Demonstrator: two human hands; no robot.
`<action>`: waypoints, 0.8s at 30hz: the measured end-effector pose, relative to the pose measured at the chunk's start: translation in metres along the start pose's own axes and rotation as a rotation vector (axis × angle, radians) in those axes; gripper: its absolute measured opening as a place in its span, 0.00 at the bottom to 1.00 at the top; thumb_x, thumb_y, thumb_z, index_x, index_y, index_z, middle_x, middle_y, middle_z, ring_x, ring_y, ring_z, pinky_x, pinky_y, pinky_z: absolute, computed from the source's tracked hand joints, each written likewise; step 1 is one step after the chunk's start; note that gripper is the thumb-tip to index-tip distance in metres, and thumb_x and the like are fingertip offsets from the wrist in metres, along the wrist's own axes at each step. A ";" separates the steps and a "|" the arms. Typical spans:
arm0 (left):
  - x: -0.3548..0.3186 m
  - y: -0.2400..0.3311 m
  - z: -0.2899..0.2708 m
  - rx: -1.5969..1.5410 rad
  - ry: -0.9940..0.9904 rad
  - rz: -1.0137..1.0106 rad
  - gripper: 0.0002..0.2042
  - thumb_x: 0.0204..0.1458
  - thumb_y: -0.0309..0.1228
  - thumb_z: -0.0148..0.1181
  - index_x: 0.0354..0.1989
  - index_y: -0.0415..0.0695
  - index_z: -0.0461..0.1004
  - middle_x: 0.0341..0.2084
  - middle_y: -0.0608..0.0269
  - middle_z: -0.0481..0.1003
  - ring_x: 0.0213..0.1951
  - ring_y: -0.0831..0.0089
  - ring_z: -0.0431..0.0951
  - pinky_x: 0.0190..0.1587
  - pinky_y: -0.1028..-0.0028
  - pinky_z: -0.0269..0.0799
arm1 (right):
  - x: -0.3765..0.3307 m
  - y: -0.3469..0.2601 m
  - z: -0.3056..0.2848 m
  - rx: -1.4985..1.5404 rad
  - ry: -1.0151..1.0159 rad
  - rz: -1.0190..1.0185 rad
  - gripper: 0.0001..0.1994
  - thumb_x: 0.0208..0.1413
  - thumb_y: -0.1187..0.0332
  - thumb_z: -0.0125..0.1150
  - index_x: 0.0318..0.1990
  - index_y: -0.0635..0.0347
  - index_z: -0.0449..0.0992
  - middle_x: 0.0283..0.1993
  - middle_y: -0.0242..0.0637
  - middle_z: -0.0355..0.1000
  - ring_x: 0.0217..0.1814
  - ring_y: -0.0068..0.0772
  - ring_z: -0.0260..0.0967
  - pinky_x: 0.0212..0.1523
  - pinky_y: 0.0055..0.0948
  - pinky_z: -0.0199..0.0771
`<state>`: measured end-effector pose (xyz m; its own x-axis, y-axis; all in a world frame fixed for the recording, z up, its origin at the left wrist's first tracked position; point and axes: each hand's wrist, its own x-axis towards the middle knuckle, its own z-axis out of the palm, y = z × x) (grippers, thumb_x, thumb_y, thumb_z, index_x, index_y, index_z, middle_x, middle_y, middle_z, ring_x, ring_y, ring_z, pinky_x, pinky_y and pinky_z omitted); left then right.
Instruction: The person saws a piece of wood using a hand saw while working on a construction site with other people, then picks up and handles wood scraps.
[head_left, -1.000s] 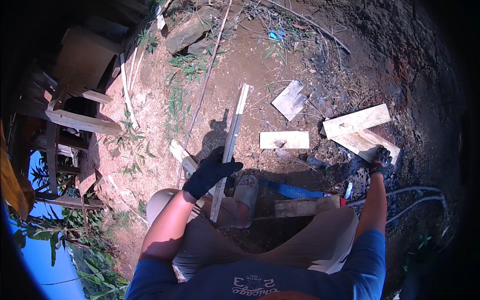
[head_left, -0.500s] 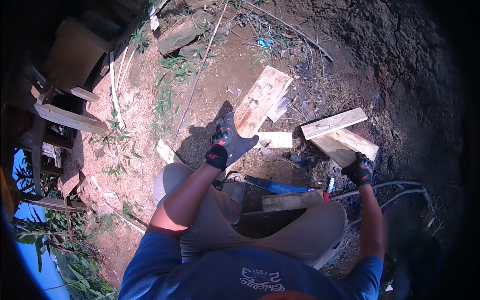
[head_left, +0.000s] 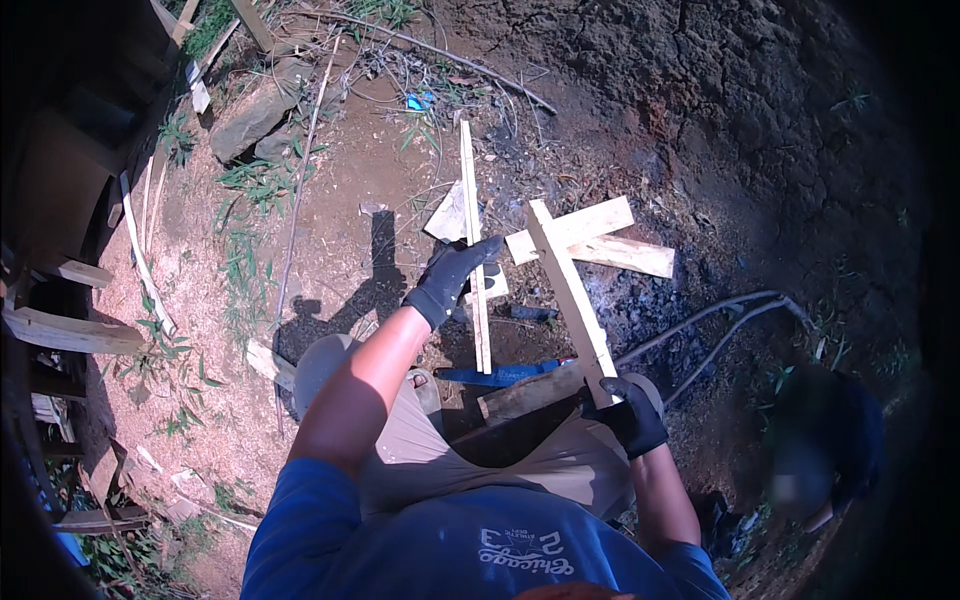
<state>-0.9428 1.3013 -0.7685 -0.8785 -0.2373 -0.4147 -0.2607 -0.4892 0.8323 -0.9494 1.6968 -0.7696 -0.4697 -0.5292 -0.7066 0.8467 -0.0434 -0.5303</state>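
My left hand [head_left: 455, 280], in a black glove, grips a wooden board [head_left: 467, 180] near its middle. The board stands on edge, so only its narrow side shows. My right hand [head_left: 632, 415], gloved too, is closed around the near end of a second board [head_left: 565, 275], which slants away up and to the left. Its far end overlaps two pale boards lying on the ground, an upper plank [head_left: 600, 220] and a lower plank [head_left: 630, 256] crossing under it. The palm side of both grips is partly hidden.
Between my knees lie a thick wood piece [head_left: 530, 393] and a long blue blade-like tool [head_left: 500, 374]. A bent branch [head_left: 740, 305] lies at right, with a person [head_left: 825, 440] beyond it. Rocks [head_left: 250, 120] lie far left; a timber structure [head_left: 75, 330] stands left.
Both hands have raised their boards. The left one's board has turned from its broad face to its edge; my right hand has drawn its board nearer my knee. The view has shifted right.
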 end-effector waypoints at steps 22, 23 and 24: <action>0.017 0.007 0.020 -0.330 -0.115 0.123 0.35 0.62 0.53 0.63 0.72 0.47 0.63 0.61 0.61 0.73 0.61 0.68 0.75 0.65 0.62 0.70 | 0.071 -0.008 0.141 -0.561 -0.046 -0.503 0.33 0.53 0.62 0.75 0.63 0.72 0.72 0.55 0.45 0.79 0.53 0.29 0.76 0.56 0.29 0.74; 0.018 0.006 0.023 -0.374 -0.110 0.106 0.36 0.62 0.54 0.63 0.72 0.47 0.62 0.61 0.61 0.73 0.61 0.68 0.75 0.65 0.61 0.71 | 0.071 -0.010 0.142 -0.607 -0.037 -0.522 0.33 0.52 0.62 0.75 0.63 0.72 0.72 0.55 0.45 0.79 0.53 0.29 0.76 0.56 0.29 0.74; 0.017 0.007 0.028 -0.417 -0.081 0.113 0.30 0.62 0.52 0.64 0.65 0.46 0.68 0.53 0.62 0.77 0.54 0.70 0.78 0.59 0.64 0.73 | 0.069 -0.011 0.142 -0.652 -0.023 -0.537 0.33 0.52 0.62 0.75 0.63 0.72 0.72 0.55 0.44 0.79 0.53 0.30 0.76 0.57 0.30 0.74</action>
<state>-0.9705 1.3175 -0.7597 -0.9251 -0.2505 -0.2853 0.0084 -0.7647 0.6443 -0.9554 1.5402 -0.7460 -0.7561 -0.5939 -0.2750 0.1928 0.1995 -0.9608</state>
